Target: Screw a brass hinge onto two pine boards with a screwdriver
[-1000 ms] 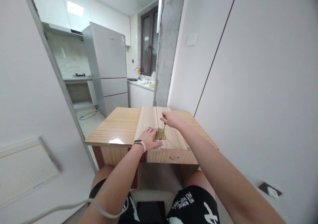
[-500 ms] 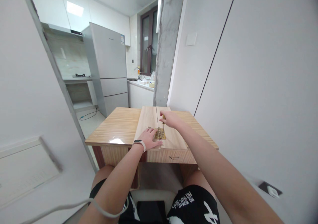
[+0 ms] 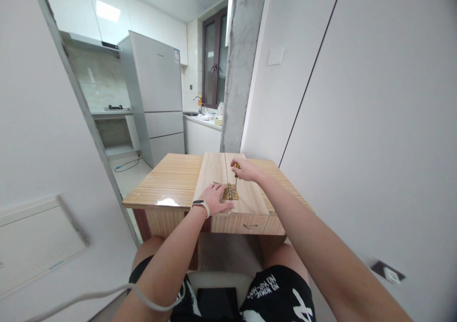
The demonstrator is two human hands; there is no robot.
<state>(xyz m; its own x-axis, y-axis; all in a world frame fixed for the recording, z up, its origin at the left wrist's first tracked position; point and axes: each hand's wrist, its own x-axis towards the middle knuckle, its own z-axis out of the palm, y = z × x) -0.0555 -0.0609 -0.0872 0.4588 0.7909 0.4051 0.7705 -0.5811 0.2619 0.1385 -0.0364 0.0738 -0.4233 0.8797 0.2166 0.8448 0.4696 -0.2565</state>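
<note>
A brass hinge (image 3: 230, 192) lies unfolded across the seam between two pale wooden boards (image 3: 214, 167). My right hand (image 3: 245, 169) grips a screwdriver (image 3: 236, 172) by its yellowish handle, the shaft pointing down at the hinge's right leaf. Whether the tip sits in a screw is too small to tell. My left hand (image 3: 213, 200) lies on the left board with its fingers spread, thumb and fingertips around the hinge's left side. Close to its fingertips is a small thin object (image 3: 216, 184), partly hidden, whose kind I cannot make out.
The boards rest on a striped wooden desk (image 3: 167, 181) with a drawer (image 3: 250, 225) at its front. A white wall (image 3: 357, 122) stands close on the right. Beyond the desk are a grey fridge (image 3: 160, 79) and a sink counter. A pale cable (image 3: 107, 291) crosses my left forearm.
My right hand has shifted its hold on the screwdriver, so that more of the handle shows. The left hand and the hinge stay in place.
</note>
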